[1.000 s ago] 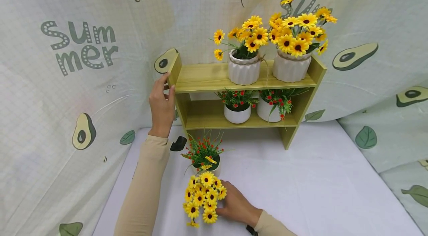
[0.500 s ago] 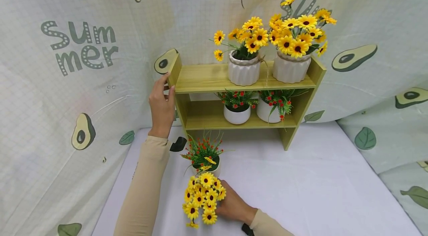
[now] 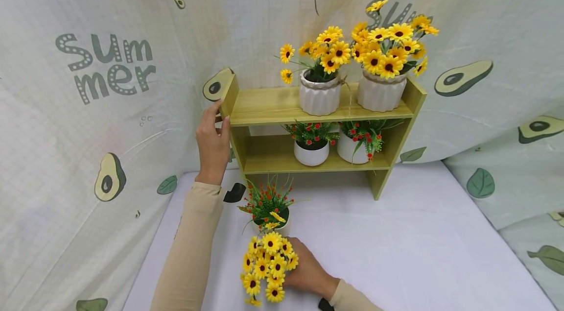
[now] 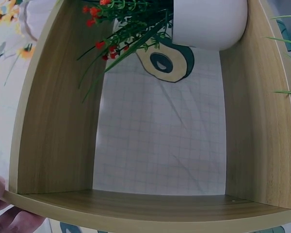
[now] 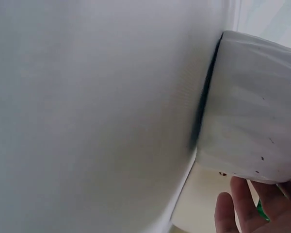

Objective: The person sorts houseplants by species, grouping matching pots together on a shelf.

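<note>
My left hand [image 3: 212,143] grips the left side panel of a small two-tier wooden shelf [image 3: 264,105]; in the left wrist view its fingers [image 4: 22,221] lie at the panel's corner. Low in the head view, my right hand [image 3: 308,268] holds a pot of yellow daisies [image 3: 270,267] from its right side. The flowers cover the pot and fingertips there. The right wrist view shows the white ribbed pot [image 5: 252,107] with fingers [image 5: 245,201] against it and a dark gap under its base. Just behind stands a white pot of red-flowered greenery [image 3: 269,203].
Two white pots of yellow daisies [image 3: 319,95] [image 3: 381,93] stand on the shelf's top tier, towards the right. Below them, two white pots with red flowers [image 3: 311,154] [image 3: 350,148] occupy the middle tier. Printed cloth [image 3: 132,120] hangs behind; white cloth [image 3: 418,242] covers the table.
My right hand has moved slightly left and closer around the daisy pot, and its thumb is now hidden by the flowers. The left hand keeps its grip on the shelf. The head view has shifted slightly.
</note>
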A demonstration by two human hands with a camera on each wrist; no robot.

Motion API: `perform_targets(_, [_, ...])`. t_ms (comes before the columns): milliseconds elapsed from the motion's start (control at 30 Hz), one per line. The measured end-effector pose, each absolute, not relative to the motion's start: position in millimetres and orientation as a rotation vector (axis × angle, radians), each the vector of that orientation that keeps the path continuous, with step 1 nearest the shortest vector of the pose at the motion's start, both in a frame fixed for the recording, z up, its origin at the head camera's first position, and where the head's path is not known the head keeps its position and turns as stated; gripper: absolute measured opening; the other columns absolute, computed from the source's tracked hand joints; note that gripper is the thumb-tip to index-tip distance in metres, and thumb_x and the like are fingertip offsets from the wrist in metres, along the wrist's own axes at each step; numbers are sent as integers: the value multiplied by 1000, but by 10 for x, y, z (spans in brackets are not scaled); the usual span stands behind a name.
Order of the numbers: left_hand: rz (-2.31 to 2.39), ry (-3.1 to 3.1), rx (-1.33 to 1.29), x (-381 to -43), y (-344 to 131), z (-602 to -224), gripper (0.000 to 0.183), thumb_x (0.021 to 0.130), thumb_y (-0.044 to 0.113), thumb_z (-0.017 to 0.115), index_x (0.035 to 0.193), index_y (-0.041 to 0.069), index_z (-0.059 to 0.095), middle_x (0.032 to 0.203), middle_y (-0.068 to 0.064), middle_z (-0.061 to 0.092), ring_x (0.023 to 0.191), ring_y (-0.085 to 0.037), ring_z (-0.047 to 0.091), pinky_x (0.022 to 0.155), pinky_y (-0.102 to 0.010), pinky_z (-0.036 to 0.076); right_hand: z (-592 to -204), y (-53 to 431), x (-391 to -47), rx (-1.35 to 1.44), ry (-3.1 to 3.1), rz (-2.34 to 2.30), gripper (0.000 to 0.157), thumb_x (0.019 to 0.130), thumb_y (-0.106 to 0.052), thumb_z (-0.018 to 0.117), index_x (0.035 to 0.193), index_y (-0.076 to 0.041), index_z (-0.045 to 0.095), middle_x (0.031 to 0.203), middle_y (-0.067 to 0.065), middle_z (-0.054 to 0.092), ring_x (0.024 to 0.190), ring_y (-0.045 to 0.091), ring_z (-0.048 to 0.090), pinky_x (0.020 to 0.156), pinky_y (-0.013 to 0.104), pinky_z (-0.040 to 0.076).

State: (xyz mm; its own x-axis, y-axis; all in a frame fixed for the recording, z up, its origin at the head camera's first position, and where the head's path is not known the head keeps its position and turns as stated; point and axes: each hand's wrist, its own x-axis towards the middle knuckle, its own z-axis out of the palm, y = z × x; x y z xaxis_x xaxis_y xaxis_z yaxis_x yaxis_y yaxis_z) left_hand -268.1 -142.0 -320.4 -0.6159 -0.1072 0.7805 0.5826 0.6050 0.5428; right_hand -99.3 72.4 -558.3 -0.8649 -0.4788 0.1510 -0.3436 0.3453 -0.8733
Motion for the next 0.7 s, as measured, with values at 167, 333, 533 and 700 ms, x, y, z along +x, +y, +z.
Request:
perform_targets(167, [-1051,-2000,-385,-2681,-1425,-3215,41,104,1,65,145,2,60,134,-22,66,109,-38,68,77,-48,59,-5552,766,-967,-814,2600,-1482,76,79,-46,93,145,-31,58,137,-12,63,126,14,55,109,47,45])
perform_targets(333, [-1052,-1995,-392,-2682,-1431,-3221,41,104,1,65,145,1,60,133,-23,66,108,-39,68,77,-47,59,-5464,860,-903,-819,2672,-1480,75,79,-48,93,144,-36,57,137,-15,62,127,15,56,107,50,45])
perform_targets(533, [-1053,-1997,-399,-2675,-1428,-3214,41,104,1,64,145,1,59,134,-23,66,108,-40,68,77,-48,59,-5295,1009,-845,-855,2828,-1461,79,75,-38,96,143,-32,56,138,-14,61,126,14,58,105,49,48])
perform_targets(700, [-1067,-1993,-399,-2672,-1429,-3205,41,104,1,64,145,1,60,134,-23,66,108,-40,68,77,-48,59,-5098,1127,-837,-939,2944,-1417,90,68,-36,102,145,-24,55,140,-11,60,128,15,58,103,50,49])
